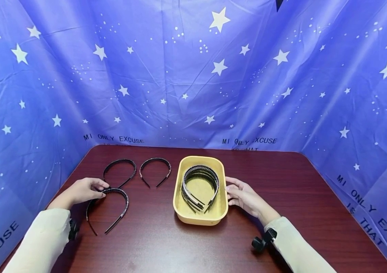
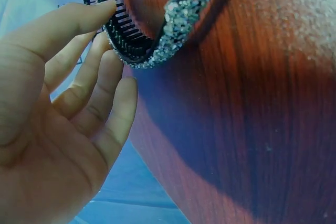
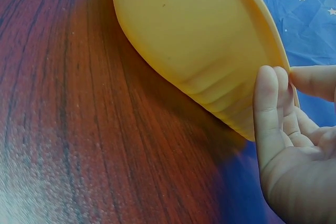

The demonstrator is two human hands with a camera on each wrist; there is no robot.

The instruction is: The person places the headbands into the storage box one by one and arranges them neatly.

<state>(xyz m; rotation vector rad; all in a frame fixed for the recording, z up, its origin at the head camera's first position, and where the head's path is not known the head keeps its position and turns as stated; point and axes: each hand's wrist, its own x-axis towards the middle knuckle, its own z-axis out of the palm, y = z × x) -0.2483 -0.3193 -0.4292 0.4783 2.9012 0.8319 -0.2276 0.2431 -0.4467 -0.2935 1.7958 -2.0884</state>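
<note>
My left hand [image 1: 85, 189] pinches the top of a black toothed headband [image 1: 126, 204] at the table's left. In the left wrist view, the thumb and fingers meet at its comb teeth, and silvery glitter [image 2: 181, 27] covers its outer side. Just behind lies a second headband [image 1: 135, 172], and a third headband [image 1: 169, 170] is to its right. My right hand [image 1: 246, 197] touches the right side of a yellow plastic bin [image 1: 200, 220], its fingers fairly straight against the outer wall and rim. Inside the bin, several dark headbands [image 1: 184, 185] lie nested together.
The dark red wooden table [image 1: 152, 242] has rounded back corners. Blue cloth [image 1: 186, 76] with white stars hangs behind it and at both sides. A black wrist device [image 1: 263, 240] sits at the right sleeve.
</note>
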